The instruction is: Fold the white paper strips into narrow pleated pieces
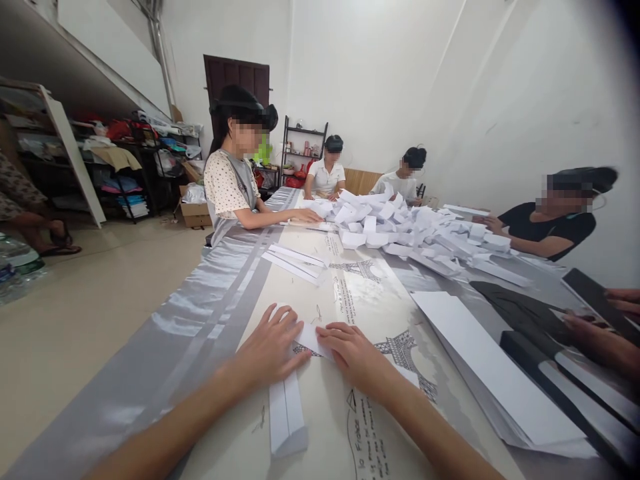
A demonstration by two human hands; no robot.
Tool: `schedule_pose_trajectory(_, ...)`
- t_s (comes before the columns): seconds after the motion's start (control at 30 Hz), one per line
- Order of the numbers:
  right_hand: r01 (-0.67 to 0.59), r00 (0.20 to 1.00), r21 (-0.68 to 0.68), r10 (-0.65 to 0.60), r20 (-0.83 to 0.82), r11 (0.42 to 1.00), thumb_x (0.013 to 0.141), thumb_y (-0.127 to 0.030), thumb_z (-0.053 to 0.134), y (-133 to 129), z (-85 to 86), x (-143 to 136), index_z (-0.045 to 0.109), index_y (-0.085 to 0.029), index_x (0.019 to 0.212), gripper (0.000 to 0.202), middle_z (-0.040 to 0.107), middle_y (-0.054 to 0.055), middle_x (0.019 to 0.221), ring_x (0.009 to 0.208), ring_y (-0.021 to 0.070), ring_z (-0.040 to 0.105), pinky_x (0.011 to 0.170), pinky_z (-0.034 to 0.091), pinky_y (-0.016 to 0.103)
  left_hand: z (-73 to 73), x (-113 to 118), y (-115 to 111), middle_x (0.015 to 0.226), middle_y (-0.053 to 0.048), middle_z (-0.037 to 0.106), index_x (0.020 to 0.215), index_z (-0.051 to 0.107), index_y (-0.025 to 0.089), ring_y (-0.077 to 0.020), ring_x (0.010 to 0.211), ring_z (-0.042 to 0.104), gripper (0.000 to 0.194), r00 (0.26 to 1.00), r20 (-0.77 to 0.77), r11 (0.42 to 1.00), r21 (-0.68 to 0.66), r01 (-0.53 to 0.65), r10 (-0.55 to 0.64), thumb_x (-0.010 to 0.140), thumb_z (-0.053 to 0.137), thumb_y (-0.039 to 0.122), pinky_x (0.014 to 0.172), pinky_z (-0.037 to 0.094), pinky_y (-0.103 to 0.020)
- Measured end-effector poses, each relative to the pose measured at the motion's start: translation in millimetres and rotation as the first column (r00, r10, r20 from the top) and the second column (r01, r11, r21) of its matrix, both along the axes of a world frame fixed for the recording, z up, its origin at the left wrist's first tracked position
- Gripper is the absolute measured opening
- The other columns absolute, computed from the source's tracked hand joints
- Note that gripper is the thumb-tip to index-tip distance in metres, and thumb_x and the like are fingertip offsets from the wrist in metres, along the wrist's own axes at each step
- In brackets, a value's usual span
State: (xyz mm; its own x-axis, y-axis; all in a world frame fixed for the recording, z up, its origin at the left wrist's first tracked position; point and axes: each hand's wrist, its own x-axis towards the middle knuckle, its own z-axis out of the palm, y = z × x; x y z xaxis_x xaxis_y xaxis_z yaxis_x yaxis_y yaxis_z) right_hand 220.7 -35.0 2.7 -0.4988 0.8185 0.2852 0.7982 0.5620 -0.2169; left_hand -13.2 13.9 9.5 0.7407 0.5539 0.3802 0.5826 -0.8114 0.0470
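Note:
A white paper strip (289, 413) lies on the table in front of me, bent at an angle. One leg points toward me and has a lengthwise crease and a flared lower end; the other runs to the right beneath my right hand. My left hand (274, 343) rests flat over the bend with its fingers spread. Close beside it, my right hand (356, 355) has its fingers pressed together and curled over the strip, its thumb hidden. A bit of white paper (406, 375) shows past the right wrist.
Several flat strips (295, 261) lie ahead. Beyond them is a large heap of folded white paper (385, 220). A stack of long white sheets (500, 367) sits at right, near dark pieces (530, 360) and another person's hands (607, 337). Several co-workers sit around the printed tablecloth (200, 340).

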Motion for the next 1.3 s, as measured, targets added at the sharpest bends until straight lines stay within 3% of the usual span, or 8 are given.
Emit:
schedule_pose_trajectory(0.13,0.057,0.997,0.004,-0.057,0.049,0.998,0.083,0.013,0.041,-4.5,0.9,-9.9,0.065,-0.013,0.122,0.052,0.071,0.013,0.125,0.117,0.0286,0.061,0.096,0.054,0.045,-3.5,7.7,-4.0,0.107,-0.010,0.066,0.107,0.064,0.014,-0.0259,0.107,0.060,0.024,1.000,-0.023,1.000,0.024,-0.004,0.004,0.104,0.048,0.031,0.108,0.039,-0.048)
schedule_pose_trajectory(0.4,0.111,0.993,-0.008,-0.111,0.041,0.994,0.086,0.008,0.041,-14.2,4.0,-22.0,0.052,-0.016,0.138,0.058,0.070,0.012,0.124,0.122,0.0253,0.060,0.096,0.052,0.039,-13.7,10.0,0.0,0.093,-0.008,0.067,0.091,0.068,0.015,-0.0242,0.094,0.062,0.024,0.998,-0.053,0.976,0.217,-0.004,0.016,0.102,0.046,0.015,0.092,0.045,-0.042)
schedule_pose_trajectory(0.57,0.369,0.911,-0.032,-0.354,0.212,0.929,0.096,-0.004,0.044,-16.7,16.6,-17.7,0.066,-0.020,0.094,0.028,0.075,0.005,0.090,0.090,0.0209,0.070,0.077,0.048,0.031,-16.8,10.3,-4.7,0.089,-0.008,0.065,0.084,0.067,0.016,-0.0245,0.088,0.060,0.021,0.979,-0.176,0.952,0.302,-0.049,0.106,0.100,0.052,0.016,0.082,0.045,-0.039)
schedule_pose_trajectory(0.67,0.520,0.823,-0.015,-0.497,0.274,0.854,0.097,-0.010,0.046,-17.2,22.8,-3.9,0.061,-0.020,0.070,0.033,0.067,0.004,0.066,0.064,0.0203,0.064,0.057,0.037,0.029,-19.0,11.0,-7.8,0.088,-0.007,0.063,0.081,0.065,0.017,-0.0236,0.085,0.060,0.023,0.974,-0.187,0.955,0.289,-0.073,0.131,0.100,0.052,0.014,0.077,0.045,-0.037)
schedule_pose_trajectory(0.9,0.672,0.717,0.013,-0.655,0.238,0.740,0.099,-0.019,0.046,-15.9,24.3,34.6,0.059,-0.019,0.061,0.040,0.062,0.010,0.062,0.053,0.0220,0.060,0.051,0.032,0.030,-18.3,12.4,-10.3,0.087,-0.009,0.063,0.082,0.065,0.017,-0.0270,0.087,0.060,0.025,0.977,-0.172,0.965,0.251,-0.078,0.124,0.099,0.048,0.009,0.082,0.047,-0.042)
schedule_pose_trajectory(1.07,0.595,0.797,-0.033,-0.584,0.155,0.803,0.099,-0.023,0.050,-8.7,26.6,51.5,0.072,-0.020,0.081,0.029,0.069,0.010,0.077,0.078,0.0273,0.068,0.066,0.048,0.035,-16.1,7.1,-3.6,0.101,-0.008,0.064,0.093,0.062,0.018,-0.0270,0.100,0.060,0.013,0.996,0.000,0.994,0.073,-0.084,0.084,0.100,0.051,0.015,0.096,0.045,-0.045)
schedule_pose_trajectory(1.2,0.326,0.933,-0.173,-0.346,-0.100,0.930,0.098,-0.031,0.059,-3.6,18.4,47.6,0.070,-0.026,0.119,0.024,0.068,0.007,0.111,0.105,0.0244,0.066,0.088,0.054,0.038,-13.3,2.1,0.5,0.109,-0.005,0.062,0.104,0.058,0.020,-0.0244,0.105,0.059,0.007,0.983,0.152,0.979,-0.194,-0.068,0.099,0.097,0.057,0.021,0.095,0.047,-0.040)
schedule_pose_trajectory(1.3,0.162,0.940,-0.228,-0.221,-0.261,0.960,0.098,-0.026,0.056,-3.4,10.5,32.2,0.070,-0.025,0.110,0.019,0.065,0.006,0.115,0.105,0.0221,0.064,0.090,0.054,0.038,-11.9,0.4,0.2,0.109,-0.004,0.062,0.106,0.056,0.022,-0.0231,0.105,0.059,0.012,0.966,0.225,0.951,-0.306,-0.051,0.125,0.094,0.058,0.019,0.094,0.049,-0.038)
